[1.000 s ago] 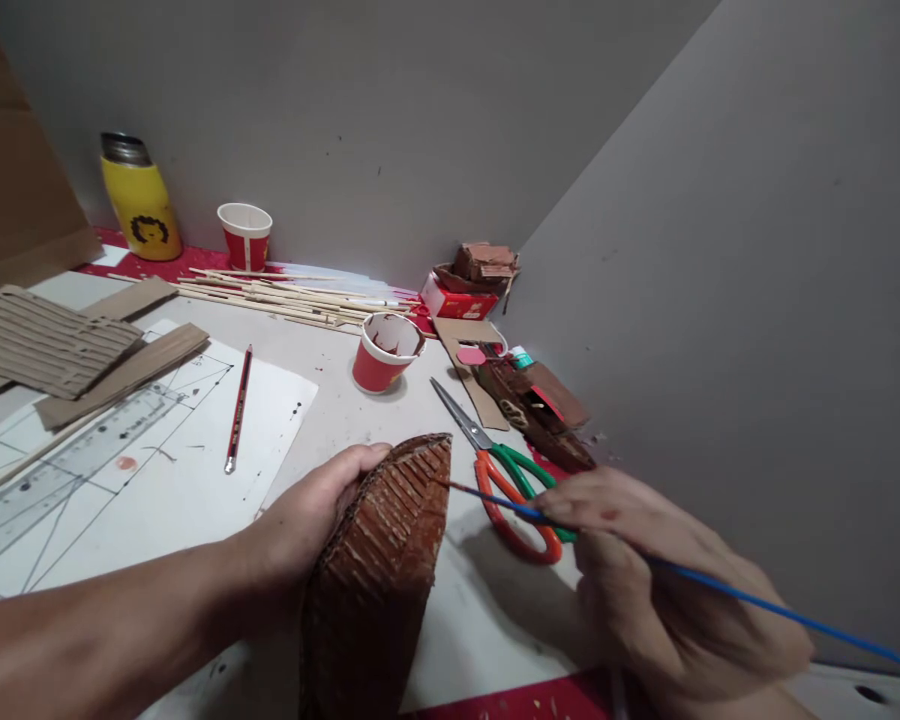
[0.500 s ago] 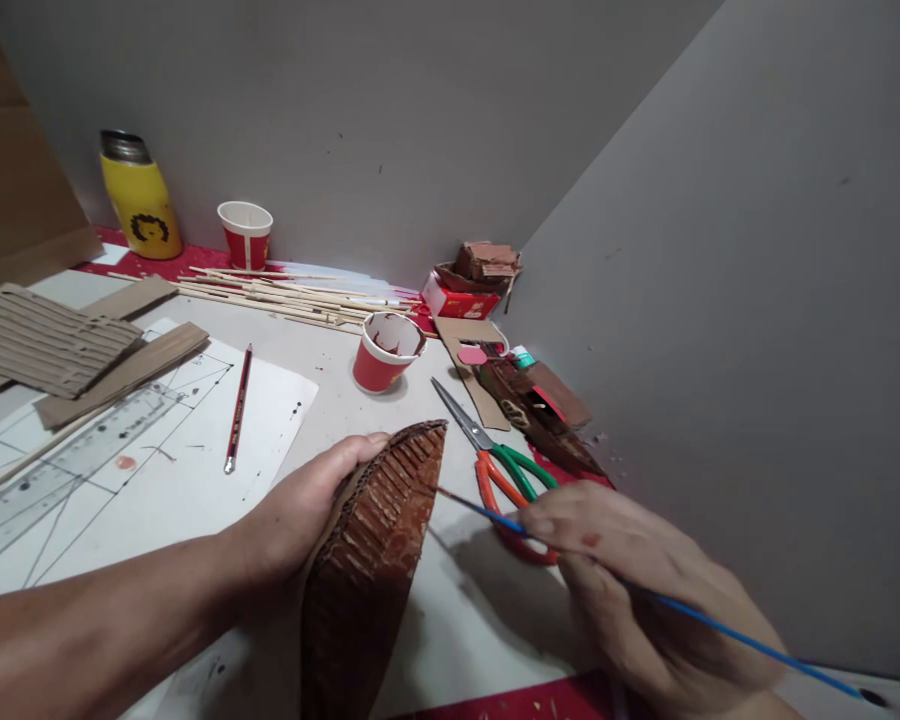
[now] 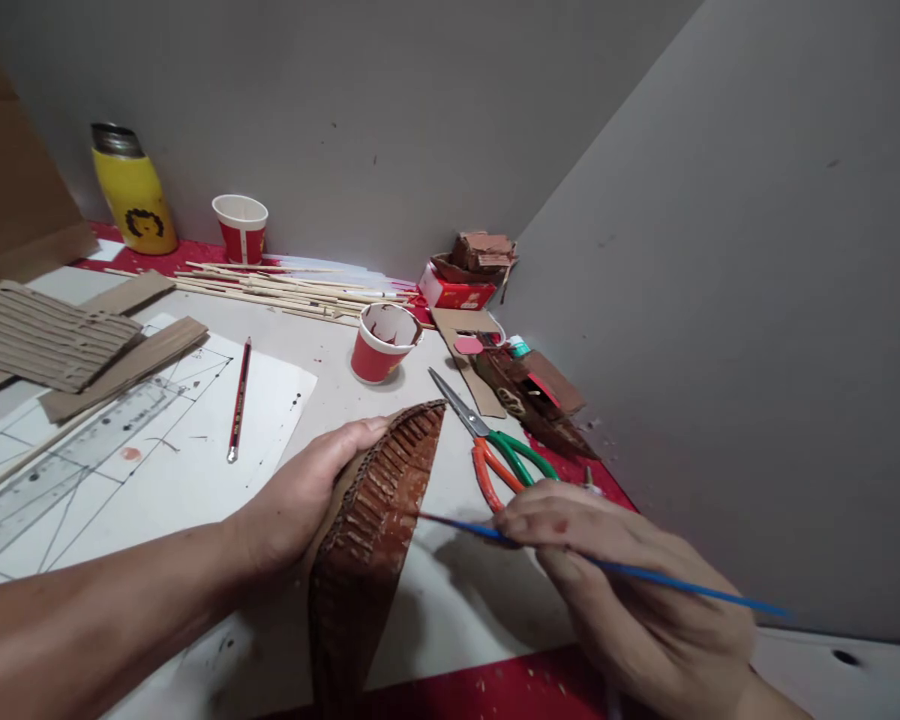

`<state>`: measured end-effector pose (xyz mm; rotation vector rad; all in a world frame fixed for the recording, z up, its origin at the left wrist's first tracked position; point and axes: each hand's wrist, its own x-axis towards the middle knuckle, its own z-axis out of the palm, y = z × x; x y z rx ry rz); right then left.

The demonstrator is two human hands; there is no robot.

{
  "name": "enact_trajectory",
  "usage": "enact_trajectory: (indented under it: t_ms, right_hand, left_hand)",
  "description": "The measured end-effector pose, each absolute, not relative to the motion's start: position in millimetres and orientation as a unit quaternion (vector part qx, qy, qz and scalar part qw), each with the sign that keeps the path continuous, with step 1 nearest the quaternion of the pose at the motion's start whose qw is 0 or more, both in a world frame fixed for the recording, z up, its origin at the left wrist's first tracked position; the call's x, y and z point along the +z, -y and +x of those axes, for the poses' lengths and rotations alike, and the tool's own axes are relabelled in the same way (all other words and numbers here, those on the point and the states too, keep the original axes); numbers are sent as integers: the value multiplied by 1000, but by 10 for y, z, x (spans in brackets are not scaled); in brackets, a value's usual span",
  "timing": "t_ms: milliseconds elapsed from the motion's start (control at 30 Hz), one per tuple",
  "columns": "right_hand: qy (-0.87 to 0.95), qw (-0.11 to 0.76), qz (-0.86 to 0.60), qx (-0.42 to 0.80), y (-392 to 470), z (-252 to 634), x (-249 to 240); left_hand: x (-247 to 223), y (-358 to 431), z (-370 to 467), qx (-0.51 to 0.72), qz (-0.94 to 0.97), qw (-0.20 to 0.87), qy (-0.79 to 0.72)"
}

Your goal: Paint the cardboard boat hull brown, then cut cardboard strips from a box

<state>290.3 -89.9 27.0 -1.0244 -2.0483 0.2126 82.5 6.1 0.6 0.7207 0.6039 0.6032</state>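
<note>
A curved, ribbed cardboard piece point(image 3: 379, 510), coated glossy brown and pointed at its top, stands tilted at the lower middle. My left hand point(image 3: 311, 485) is closed round its left side, thumb along the upper edge; the other fingers are hidden behind it. In my right hand point(image 3: 622, 575) a thin blue paintbrush point(image 3: 667, 580) is pinched, its dark tip touching the brown piece's right side. Beyond the piece lie scissors point(image 3: 484, 430) with orange and green handles, partly behind my right hand. A red-and-white paper cup point(image 3: 379, 355), smeared brown inside, stands farther back.
Left are a paper drawing point(image 3: 270, 400), a clear ruler point(image 3: 75, 470), a pencil point(image 3: 240, 400) and corrugated cardboard point(image 3: 52, 335). Thin sticks point(image 3: 285, 290), another cup point(image 3: 241, 235) and a yellow bottle point(image 3: 135, 200) stand or lie behind. A brown model boat point(image 3: 532, 400) sits right.
My right hand and the brush have moved left and slightly down along the brown piece. The brown piece has turned slightly in my left hand. The view has shifted a little.
</note>
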Motion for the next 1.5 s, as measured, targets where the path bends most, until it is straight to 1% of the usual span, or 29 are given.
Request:
enact_trajectory:
  t_ms: [67, 100, 233, 400, 467, 567, 733, 867, 1033, 1133, 1167, 1267, 1300, 1400, 1500]
  right_hand:
    - [808, 417, -412, 57, 927, 2891, 274]
    - [810, 415, -409, 63, 939, 2878, 278]
    - [831, 382, -379, 140, 962, 2813, 291]
    - [823, 410, -383, 86, 924, 2822, 248]
    - [818, 413, -384, 111, 915, 2832, 228]
    - [828, 395, -366, 156, 918, 2849, 198]
    - [815, 409, -401, 91, 941, 2901, 165]
    - [836, 364, -385, 144, 954, 2920, 184]
    - [804, 419, -415, 77, 963, 2979, 174]
    - [823, 388, -400, 110, 961, 2991, 179]
    - [822, 391, -399, 109, 963, 2991, 181]
    - [795, 442, -411, 70, 991, 3003, 175]
    - [791, 446, -413, 67, 1009, 3014, 169]
    - [811, 412, -408, 80, 1060, 3055, 152]
    - [816, 411, -402, 66, 1052, 3048, 144]
  left_hand:
    - [0, -62, 824, 285, 342, 848, -286]
    - [-11, -64, 821, 285, 345, 847, -288]
    - [-63, -79, 804, 294, 385, 826, -289]
    - [-68, -89, 796, 314, 425, 798, -291]
    - [-59, -94, 796, 321, 450, 781, -292]
    - [-46, -105, 800, 327, 476, 763, -289]
    - [-40, -117, 808, 320, 491, 759, -285]
    - [-61, -118, 801, 320, 503, 755, -272]
    - [-70, -126, 802, 315, 508, 753, -275]
    - [-66, -131, 805, 317, 521, 743, -274]
    - [-66, -132, 806, 318, 522, 742, -275]
    - [-78, -131, 807, 317, 513, 748, -278]
    - [-85, -131, 806, 318, 512, 748, -278]
    - [-103, -134, 802, 324, 523, 739, -273]
    - [-106, -139, 800, 321, 534, 734, -270]
